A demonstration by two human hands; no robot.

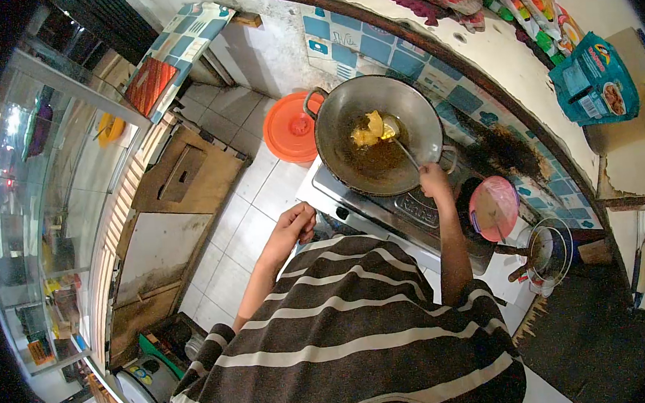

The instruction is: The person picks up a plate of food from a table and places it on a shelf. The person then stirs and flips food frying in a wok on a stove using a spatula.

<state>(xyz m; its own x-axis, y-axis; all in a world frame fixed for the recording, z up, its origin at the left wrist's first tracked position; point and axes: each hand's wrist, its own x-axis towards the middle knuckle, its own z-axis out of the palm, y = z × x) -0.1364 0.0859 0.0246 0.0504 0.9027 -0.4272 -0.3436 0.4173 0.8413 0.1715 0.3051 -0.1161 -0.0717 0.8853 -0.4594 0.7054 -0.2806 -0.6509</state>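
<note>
striped shirt (340, 329) at bottom center, my right hand (434, 180), right of center, clasping a utensil (408, 154) in the upper-center pan (337, 113) with yellow food (367, 133), my left hand (293, 226) mid-frame, fingers curled in

Right arm (455, 248) extended forward, forearm bare; right hand (434, 180) closed in a firm-looking grip at its far end. Left arm (259, 286) angled forward and inward, left hand (294, 225) curled inward just ahead of the torso (348, 336), nearer the body than the right.
</note>
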